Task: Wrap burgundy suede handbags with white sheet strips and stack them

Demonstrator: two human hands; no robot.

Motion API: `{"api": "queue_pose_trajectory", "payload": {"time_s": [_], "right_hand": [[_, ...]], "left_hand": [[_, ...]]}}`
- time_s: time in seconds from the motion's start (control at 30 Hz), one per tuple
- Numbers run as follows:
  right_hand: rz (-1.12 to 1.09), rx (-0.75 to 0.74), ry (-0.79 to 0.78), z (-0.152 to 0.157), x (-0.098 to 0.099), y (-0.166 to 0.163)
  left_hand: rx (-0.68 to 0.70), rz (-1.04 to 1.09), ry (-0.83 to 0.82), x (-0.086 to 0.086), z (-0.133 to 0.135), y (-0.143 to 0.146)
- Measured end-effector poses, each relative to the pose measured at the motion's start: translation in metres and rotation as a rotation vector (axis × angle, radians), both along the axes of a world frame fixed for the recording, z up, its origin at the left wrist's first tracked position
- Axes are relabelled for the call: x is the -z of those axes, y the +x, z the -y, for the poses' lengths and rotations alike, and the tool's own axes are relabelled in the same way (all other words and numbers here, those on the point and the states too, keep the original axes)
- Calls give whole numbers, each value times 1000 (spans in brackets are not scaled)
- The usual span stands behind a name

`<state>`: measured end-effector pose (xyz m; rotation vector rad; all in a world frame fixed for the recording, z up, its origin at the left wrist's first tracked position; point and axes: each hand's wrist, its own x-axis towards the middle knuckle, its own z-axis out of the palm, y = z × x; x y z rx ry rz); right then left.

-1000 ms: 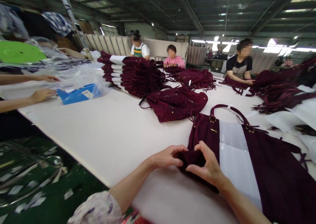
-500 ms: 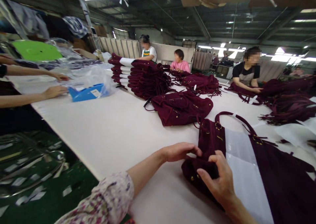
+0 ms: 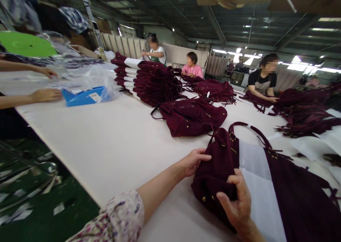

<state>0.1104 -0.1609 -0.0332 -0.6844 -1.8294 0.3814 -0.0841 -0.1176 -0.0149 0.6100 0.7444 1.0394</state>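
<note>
A dark wine-red handbag [image 3: 301, 192] lies on the table in front of me, a white sheet [image 3: 257, 171] wrapped across its middle and its looped handle pointing away. At the bag's left end, my left hand [image 3: 195, 161] grips the side, thumb on top and the other fingers partly hidden. My right hand [image 3: 239, 201] is curled at the near part of that same end, with bag fabric between its thumb and bent fingers. Small gold studs show on the bag's base. Just beyond lies a second wine-red bag [image 3: 191, 116].
A stack of wrapped wine-red bags [image 3: 149, 80] stands farther back on the white table [image 3: 106, 142]. At left, a co-worker's hands are beside a blue box [image 3: 84, 95] and clear plastic. More bags [image 3: 306, 110] lie at right. Three people stand or sit behind the table.
My left hand has shifted slightly left and now holds the bag's side, where its fingers were bent over the top. The bag's end looks fuller and smoother. The view has turned slightly right.
</note>
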Motion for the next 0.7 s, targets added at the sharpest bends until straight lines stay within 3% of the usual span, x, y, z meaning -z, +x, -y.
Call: {"api": "queue_pose_trajectory", "payload": {"time_s": [0.17, 0.23, 0.37, 0.43, 0.6, 0.63, 0.7], "right_hand": [[-11, -47, 2, 1, -5, -5], [-7, -53, -13, 0, -7, -6], [11, -21, 7, 0, -5, -8], [49, -24, 13, 1, -3, -10], [72, 2, -18, 4, 4, -16], [68, 8, -24, 4, 4, -16], [61, 6, -51, 7, 4, -18]], "left_hand": [[123, -80, -53, -2, -7, -11], [150, -293, 70, 4, -9, -13], [14, -891, 415, 17, -11, -11], [-42, -1018, 468, 21, -9, -9], [-97, -1085, 547, 13, -1, -16], [-62, -1045, 555, 10, -1, -19], [141, -907, 542, 4, -1, -25]]}}
